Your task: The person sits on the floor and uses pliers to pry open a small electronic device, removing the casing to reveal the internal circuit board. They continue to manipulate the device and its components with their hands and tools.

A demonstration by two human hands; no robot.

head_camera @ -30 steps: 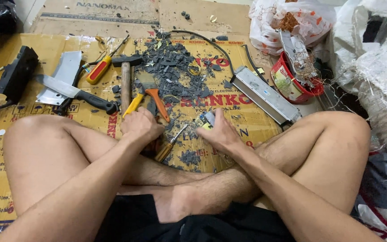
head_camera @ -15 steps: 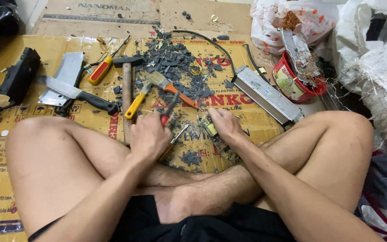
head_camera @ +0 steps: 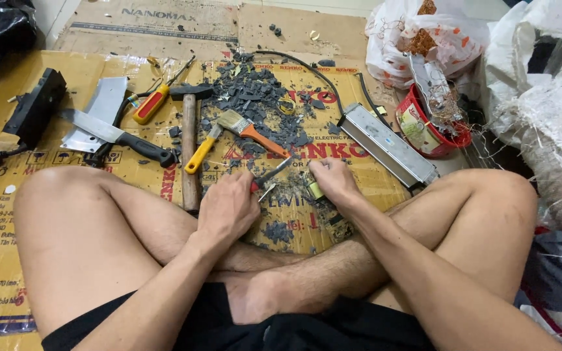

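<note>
We sit cross-legged on flattened cardboard [head_camera: 8,260], both hands down between our knees; our left hand [head_camera: 227,209] is curled shut around the red grip of a small tool [head_camera: 270,176], whose metal tip slants up and right toward the other hand; our right hand [head_camera: 333,182] is closed over a small yellowish part [head_camera: 315,190], pinning it against the cardboard, though what kind of part it is we cannot tell; tool tip and part sit just beside each other, in front of our crossed shins; dark grey shards [head_camera: 255,97] lie scattered beyond the hands; a brush [head_camera: 248,129] with an orange handle rests near the tool; left of it lie a hammer [head_camera: 190,140], a screwdriver [head_camera: 149,104], a knife [head_camera: 115,135] and a cleaver [head_camera: 99,110]; a long metal box [head_camera: 385,143] lies to the right, near a red tub [head_camera: 427,127] of wire scraps.
</note>
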